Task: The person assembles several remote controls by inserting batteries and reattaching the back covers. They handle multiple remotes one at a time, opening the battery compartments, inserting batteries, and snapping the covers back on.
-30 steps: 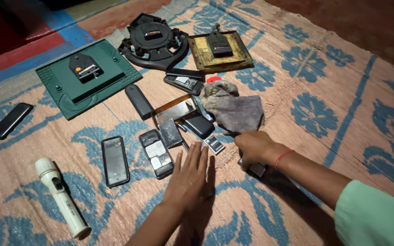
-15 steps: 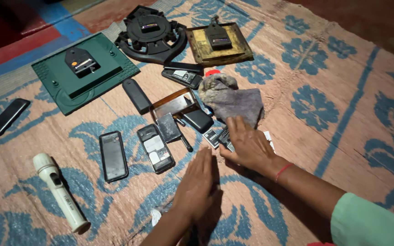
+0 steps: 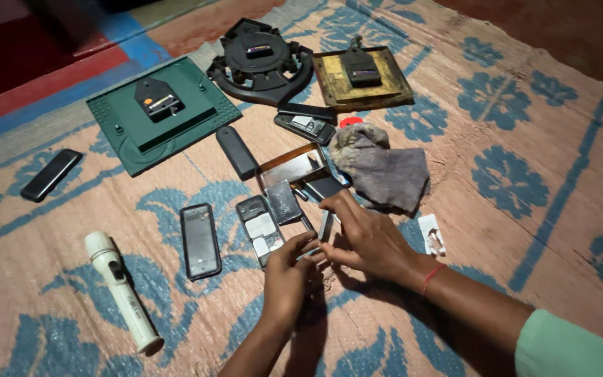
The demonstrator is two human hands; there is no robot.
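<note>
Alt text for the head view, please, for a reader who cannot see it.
Two bare hands, left hand and right hand, meet over a small flat part on a patterned mat, amid opened phones, a grey cloth and a white torch.

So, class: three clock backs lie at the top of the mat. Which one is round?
The black round clock back, lying between the other two. The green clock back and the yellow-brown clock back are both rectangular.

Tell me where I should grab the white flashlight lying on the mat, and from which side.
Grip the white flashlight around its narrow barrel, below the wider head, coming straight down from above. It lies flat on the mat with bare mat on both long sides, so fingers can probably close across the barrel. The left hand is nearer.
</note>
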